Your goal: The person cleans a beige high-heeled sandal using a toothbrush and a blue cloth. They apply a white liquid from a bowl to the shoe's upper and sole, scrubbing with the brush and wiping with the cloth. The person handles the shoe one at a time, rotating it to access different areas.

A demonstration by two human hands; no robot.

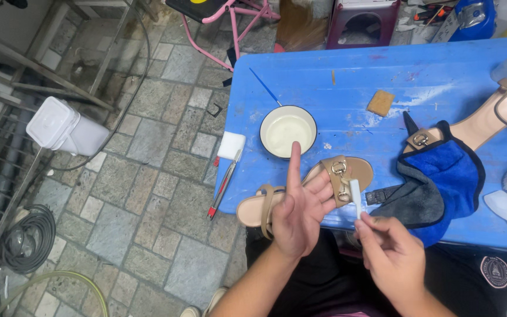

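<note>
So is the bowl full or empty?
Not empty: the bowl stands upright on the table with pale liquid covering its bottom.

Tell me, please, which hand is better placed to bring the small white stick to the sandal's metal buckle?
The right hand. It already pinches the white stick, whose tip stands just beside the buckle. The left hand is occupied holding the tan sandal, index finger raised.

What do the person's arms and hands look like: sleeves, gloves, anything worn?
Both hands are bare: left hand, right hand. No gloves, and no rings or watch show. The forearms are bare too, with no sleeves in view down to the frame's edge.
</note>
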